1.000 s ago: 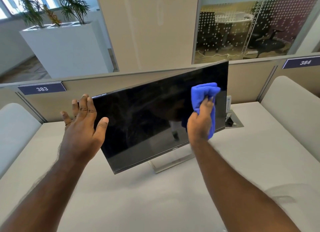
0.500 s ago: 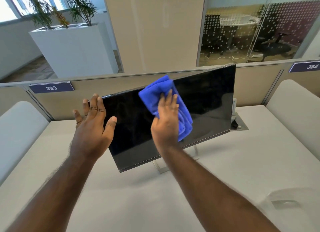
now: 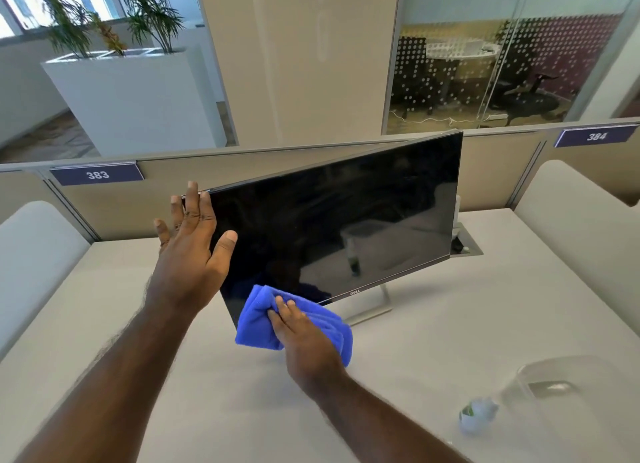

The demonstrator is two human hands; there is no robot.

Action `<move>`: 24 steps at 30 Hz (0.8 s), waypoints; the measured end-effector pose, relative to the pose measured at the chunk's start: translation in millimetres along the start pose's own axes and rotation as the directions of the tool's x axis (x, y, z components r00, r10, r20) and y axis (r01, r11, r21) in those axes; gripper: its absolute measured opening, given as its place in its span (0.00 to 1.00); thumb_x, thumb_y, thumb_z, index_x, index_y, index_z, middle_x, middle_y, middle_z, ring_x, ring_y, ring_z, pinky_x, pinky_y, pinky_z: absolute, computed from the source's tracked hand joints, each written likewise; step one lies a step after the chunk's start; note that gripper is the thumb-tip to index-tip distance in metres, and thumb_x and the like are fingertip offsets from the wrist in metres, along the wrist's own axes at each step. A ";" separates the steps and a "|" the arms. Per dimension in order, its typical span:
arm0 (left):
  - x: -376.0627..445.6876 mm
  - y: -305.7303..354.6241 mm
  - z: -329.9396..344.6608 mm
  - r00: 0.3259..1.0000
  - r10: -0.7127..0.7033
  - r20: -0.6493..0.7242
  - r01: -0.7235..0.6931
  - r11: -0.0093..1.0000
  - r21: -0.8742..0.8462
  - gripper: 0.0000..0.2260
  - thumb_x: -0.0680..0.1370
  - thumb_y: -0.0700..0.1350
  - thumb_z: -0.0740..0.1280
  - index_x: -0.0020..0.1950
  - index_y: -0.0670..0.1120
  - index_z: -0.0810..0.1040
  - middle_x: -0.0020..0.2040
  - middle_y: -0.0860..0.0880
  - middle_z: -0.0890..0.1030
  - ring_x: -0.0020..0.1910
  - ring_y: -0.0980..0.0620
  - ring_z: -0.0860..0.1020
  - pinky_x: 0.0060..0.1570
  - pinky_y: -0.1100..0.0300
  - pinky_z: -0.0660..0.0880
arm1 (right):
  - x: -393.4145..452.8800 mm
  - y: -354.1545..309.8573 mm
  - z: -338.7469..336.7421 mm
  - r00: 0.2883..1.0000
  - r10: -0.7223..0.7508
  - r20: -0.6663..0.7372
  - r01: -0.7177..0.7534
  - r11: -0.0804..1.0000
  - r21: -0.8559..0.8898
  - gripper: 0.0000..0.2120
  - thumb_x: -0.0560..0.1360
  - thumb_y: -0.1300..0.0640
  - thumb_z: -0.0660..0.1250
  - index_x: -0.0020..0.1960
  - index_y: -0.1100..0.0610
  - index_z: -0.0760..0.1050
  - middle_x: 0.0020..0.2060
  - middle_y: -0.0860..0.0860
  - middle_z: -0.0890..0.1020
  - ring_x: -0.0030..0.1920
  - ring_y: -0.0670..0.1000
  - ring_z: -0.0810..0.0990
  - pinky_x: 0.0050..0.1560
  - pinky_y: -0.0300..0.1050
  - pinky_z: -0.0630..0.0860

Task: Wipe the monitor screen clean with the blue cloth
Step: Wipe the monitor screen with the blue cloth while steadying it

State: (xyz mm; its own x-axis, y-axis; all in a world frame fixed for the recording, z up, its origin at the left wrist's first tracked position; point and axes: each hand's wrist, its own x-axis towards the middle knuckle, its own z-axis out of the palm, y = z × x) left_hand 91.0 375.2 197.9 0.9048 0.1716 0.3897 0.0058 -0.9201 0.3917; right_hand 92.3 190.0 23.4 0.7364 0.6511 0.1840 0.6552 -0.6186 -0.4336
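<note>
Office cubicles fill the head view: a pale white desk (image 3: 450, 324) runs between beige partition panels carrying blue number plates, 383 (image 3: 97, 175) at the far left and 384 (image 3: 596, 137) at the far right. Beyond the partition stand a white planter (image 3: 131, 99) with green plants and a glass-walled room with a round table and dark chairs. On the desk a Dell monitor (image 3: 346, 227) sits on a silver stand (image 3: 370, 310), its dark screen tilted so the left end dips low and the right end rises. The left hand (image 3: 188, 255) is spread wide against the monitor's left edge, fingers reaching past the top left corner and thumb lying on the screen side. The right hand (image 3: 304, 338) presses a bunched blue cloth (image 3: 256, 320) against the near lower left corner of the screen, fingers lying flat on top of the fabric, which hangs past the bottom bezel and out on both sides of the hand. A cable port (image 3: 465, 246) is set into the desk just behind the monitor's right end. At the near right lies a blurred clear plastic container (image 3: 561, 386), with a small white and green bottle (image 3: 476, 414) just beside it.
</note>
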 end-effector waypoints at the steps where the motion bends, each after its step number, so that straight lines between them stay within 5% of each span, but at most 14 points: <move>1: -7.1 2.2 0.8 0.999 -0.004 -0.041 0.002 0.999 -0.041 0.31 0.81 0.55 0.52 0.81 0.48 0.45 0.80 0.56 0.39 0.78 0.55 0.35 0.74 0.52 0.35 | -8.3 -3.9 -6.2 0.997 0.071 -0.042 -0.064 0.987 0.147 0.29 0.80 0.65 0.53 0.79 0.53 0.52 0.78 0.46 0.49 0.79 0.49 0.49 0.76 0.39 0.39; 3: -28.2 6.0 5.6 0.989 -0.073 -0.131 0.052 0.986 -0.160 0.31 0.79 0.54 0.54 0.81 0.48 0.49 0.81 0.56 0.43 0.79 0.56 0.40 0.75 0.55 0.39 | -24.4 -13.2 -22.7 0.961 0.263 -0.081 -0.210 0.891 0.402 0.28 0.80 0.64 0.54 0.77 0.47 0.58 0.76 0.42 0.63 0.75 0.44 0.62 0.75 0.39 0.58; 5: -58.5 8.6 15.8 0.965 -0.218 -0.146 0.164 0.936 -0.311 0.30 0.80 0.52 0.58 0.81 0.49 0.53 0.81 0.55 0.51 0.79 0.54 0.49 0.76 0.54 0.49 | -35.0 -21.3 -42.1 0.905 0.426 -0.019 -0.333 0.733 0.593 0.23 0.80 0.58 0.53 0.71 0.40 0.67 0.61 0.43 0.80 0.54 0.45 0.81 0.54 0.45 0.77; 7: -92.2 11.3 29.2 0.922 -0.384 -0.047 0.325 0.835 -0.444 0.27 0.81 0.50 0.62 0.79 0.51 0.59 0.78 0.54 0.61 0.77 0.53 0.61 0.72 0.56 0.57 | -42.6 -26.2 -58.6 0.860 0.510 0.005 -0.366 0.611 0.702 0.24 0.79 0.59 0.52 0.64 0.34 0.70 0.47 0.45 0.84 0.36 0.38 0.79 0.37 0.37 0.76; 10: -132.7 17.4 45.5 0.842 -0.457 0.286 0.528 0.591 -0.609 0.18 0.81 0.51 0.65 0.71 0.52 0.73 0.69 0.52 0.76 0.68 0.52 0.74 0.67 0.54 0.68 | -60.1 -35.9 -81.9 0.835 0.535 -0.124 -0.309 0.643 0.701 0.31 0.75 0.69 0.53 0.64 0.37 0.73 0.52 0.35 0.82 0.54 0.33 0.77 0.53 0.27 0.71; 12: -146.0 27.4 48.1 0.748 -0.356 0.560 0.663 0.389 -0.639 0.19 0.76 0.60 0.66 0.66 0.58 0.75 0.62 0.56 0.81 0.59 0.53 0.81 0.60 0.51 0.76 | -70.7 -44.5 -89.9 0.851 0.513 -0.111 -0.326 0.682 0.655 0.29 0.76 0.68 0.53 0.67 0.41 0.72 0.52 0.40 0.82 0.55 0.41 0.79 0.54 0.33 0.72; 14: -152.8 38.7 47.6 0.676 -0.219 0.704 0.734 0.290 -0.614 0.24 0.72 0.67 0.66 0.66 0.63 0.73 0.61 0.58 0.82 0.57 0.52 0.82 0.57 0.49 0.79 | -80.0 -54.4 -91.9 0.868 0.486 -0.100 -0.348 0.740 0.575 0.29 0.78 0.65 0.54 0.74 0.43 0.64 0.54 0.44 0.81 0.54 0.46 0.79 0.54 0.38 0.75; 18: -153.6 59.8 47.2 0.670 -0.096 0.736 0.723 0.311 -0.617 0.22 0.72 0.70 0.65 0.63 0.66 0.78 0.63 0.58 0.81 0.59 0.50 0.82 0.57 0.47 0.79 | -92.3 -65.7 -92.8 0.892 0.438 -0.109 -0.301 0.758 0.579 0.28 0.79 0.62 0.54 0.77 0.44 0.60 0.63 0.41 0.77 0.61 0.41 0.76 0.63 0.39 0.72; 20: -149.2 71.0 46.0 0.677 -0.079 0.732 0.711 0.327 -0.622 0.21 0.71 0.71 0.64 0.61 0.67 0.79 0.64 0.57 0.80 0.59 0.51 0.82 0.57 0.48 0.79 | -94.3 -58.6 -98.4 0.885 0.458 -0.083 -0.307 0.708 0.636 0.27 0.80 0.63 0.54 0.76 0.45 0.62 0.59 0.42 0.80 0.58 0.43 0.78 0.61 0.40 0.74; 24: -126.1 96.8 42.6 0.739 -0.011 0.674 0.615 0.419 -0.668 0.28 0.67 0.73 0.65 0.66 0.69 0.73 0.69 0.62 0.75 0.65 0.58 0.76 0.62 0.52 0.75 | -89.6 -19.0 -125.2 0.815 0.562 -0.138 -0.291 0.605 0.741 0.26 0.78 0.66 0.55 0.66 0.40 0.72 0.52 0.30 0.80 0.56 0.33 0.77 0.60 0.33 0.73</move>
State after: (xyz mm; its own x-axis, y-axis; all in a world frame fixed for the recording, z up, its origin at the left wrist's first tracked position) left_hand -4.4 249.5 151.2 0.9554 -0.1002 -0.2779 0.2747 -0.0444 0.9605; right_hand 35.0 88.4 125.6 0.9921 0.1222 0.0283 0.0569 -0.2374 -0.9697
